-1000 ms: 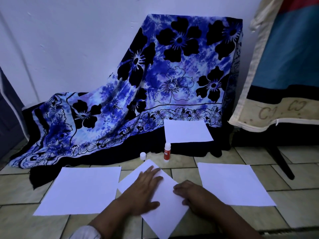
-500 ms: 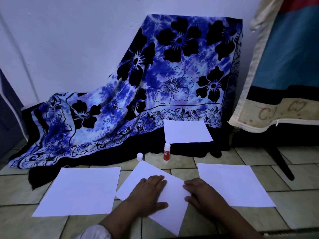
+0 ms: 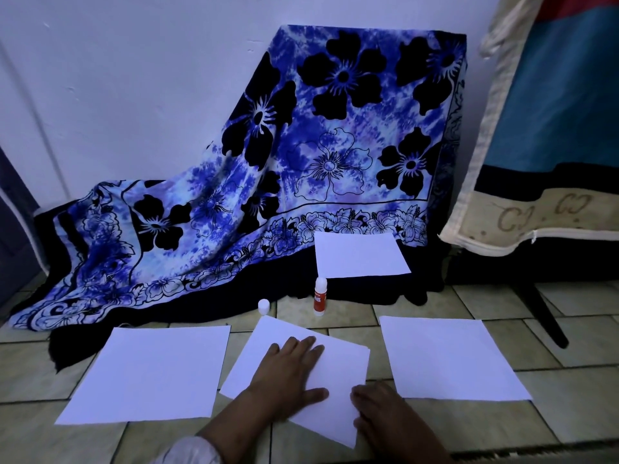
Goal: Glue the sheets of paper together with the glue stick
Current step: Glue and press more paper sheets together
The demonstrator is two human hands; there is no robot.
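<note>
A stack of white sheets (image 3: 335,370) lies tilted on the tiled floor in front of me, a second edge showing along its right side. My left hand (image 3: 288,376) rests flat on it with fingers spread. My right hand (image 3: 385,413) presses on its lower right corner. The red glue stick (image 3: 319,296) stands upright and uncapped just beyond the sheets. Its white cap (image 3: 263,306) stands to the left of it. Neither hand holds anything.
Single white sheets lie to the left (image 3: 150,370), to the right (image 3: 449,356) and on the dark cloth behind (image 3: 360,254). A blue flowered cloth (image 3: 268,182) drapes against the wall. A dark furniture leg (image 3: 542,313) slants down at the right.
The middle sheets have turned anticlockwise under my hands. My right hand has slid down to the lower right corner, and my left hand has stayed flat on top.
</note>
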